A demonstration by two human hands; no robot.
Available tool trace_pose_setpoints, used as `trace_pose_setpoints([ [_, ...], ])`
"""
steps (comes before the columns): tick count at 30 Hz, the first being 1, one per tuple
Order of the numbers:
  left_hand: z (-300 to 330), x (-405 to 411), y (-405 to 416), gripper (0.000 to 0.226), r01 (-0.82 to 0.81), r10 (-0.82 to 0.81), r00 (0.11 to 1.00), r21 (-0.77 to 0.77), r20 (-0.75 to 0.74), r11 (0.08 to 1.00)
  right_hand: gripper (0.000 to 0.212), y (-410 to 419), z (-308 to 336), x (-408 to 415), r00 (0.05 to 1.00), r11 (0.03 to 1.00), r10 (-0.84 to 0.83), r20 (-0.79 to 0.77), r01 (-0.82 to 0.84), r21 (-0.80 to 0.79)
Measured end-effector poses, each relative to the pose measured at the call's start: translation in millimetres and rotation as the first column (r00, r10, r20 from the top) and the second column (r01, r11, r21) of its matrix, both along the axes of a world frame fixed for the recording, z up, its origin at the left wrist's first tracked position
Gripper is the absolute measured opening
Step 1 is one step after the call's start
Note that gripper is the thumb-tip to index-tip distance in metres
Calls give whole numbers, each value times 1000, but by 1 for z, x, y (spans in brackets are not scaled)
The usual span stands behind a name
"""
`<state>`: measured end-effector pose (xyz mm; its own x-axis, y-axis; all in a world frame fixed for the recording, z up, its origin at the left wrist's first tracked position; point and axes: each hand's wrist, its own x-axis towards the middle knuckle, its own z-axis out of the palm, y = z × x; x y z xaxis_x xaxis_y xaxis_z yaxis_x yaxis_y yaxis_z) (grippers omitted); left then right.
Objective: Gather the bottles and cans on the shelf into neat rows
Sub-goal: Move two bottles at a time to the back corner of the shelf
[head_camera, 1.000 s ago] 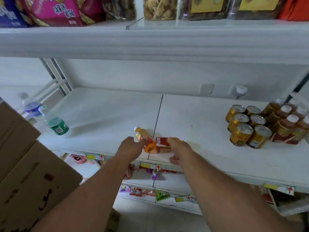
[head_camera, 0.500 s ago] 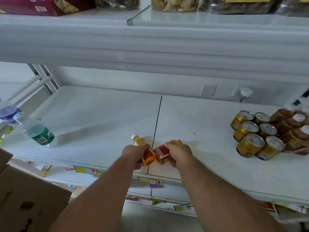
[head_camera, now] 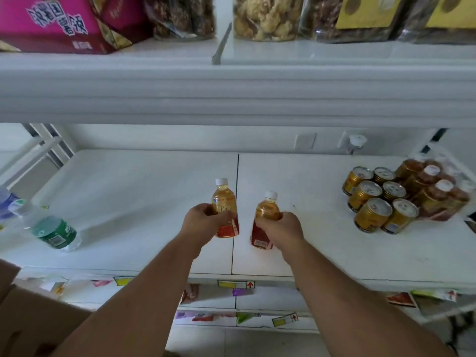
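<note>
Two small tea bottles with white caps and red labels are held upright above the middle of the white shelf (head_camera: 144, 191). My left hand (head_camera: 204, 220) grips the left tea bottle (head_camera: 224, 202). My right hand (head_camera: 282, 228) grips the right tea bottle (head_camera: 266, 210). At the right of the shelf stands a cluster of gold cans (head_camera: 373, 199), with several brown bottles (head_camera: 435, 189) right behind them. A clear water bottle with a green label (head_camera: 52, 231) lies on its side at the shelf's left, and a blue-labelled bottle (head_camera: 7, 204) sits at the far left edge.
The upper shelf (head_camera: 231, 94) hangs low overhead and carries snack bags and a pink box (head_camera: 64, 21). A cardboard box (head_camera: 28, 320) stands at lower left. Price tags line the shelf's front edge (head_camera: 235, 284). A seam splits the shelf down its middle.
Both tea bottles lay on their sides near the front edge. My two hands closed on them and raised them upright, apart from each other.
</note>
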<state>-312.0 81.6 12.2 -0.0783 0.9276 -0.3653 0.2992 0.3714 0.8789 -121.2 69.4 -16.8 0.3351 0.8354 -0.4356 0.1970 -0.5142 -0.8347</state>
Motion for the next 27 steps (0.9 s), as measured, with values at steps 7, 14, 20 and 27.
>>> trace_pose_setpoints([
  [7, 35, 29, -22, 35, 139, -137, 990, 160, -25, 977, 46, -44, 36, 29, 995, 983, 19, 100, -36, 179],
  [14, 62, 79, -66, 36, 210, -210, 977, 251, -27, 945, 45, -99, 64, 75, 992, 954, -22, 120, -15, 301],
  [20, 75, 133, -120, 38, 206, -214, 977, 287, -1, 936, 43, -158, 79, 127, 991, 938, -49, 123, 3, 347],
  [27, 78, 186, -192, 47, 221, -221, 975, 316, -37, 922, 38, -234, 90, 175, 993, 918, -55, 100, 11, 396],
])
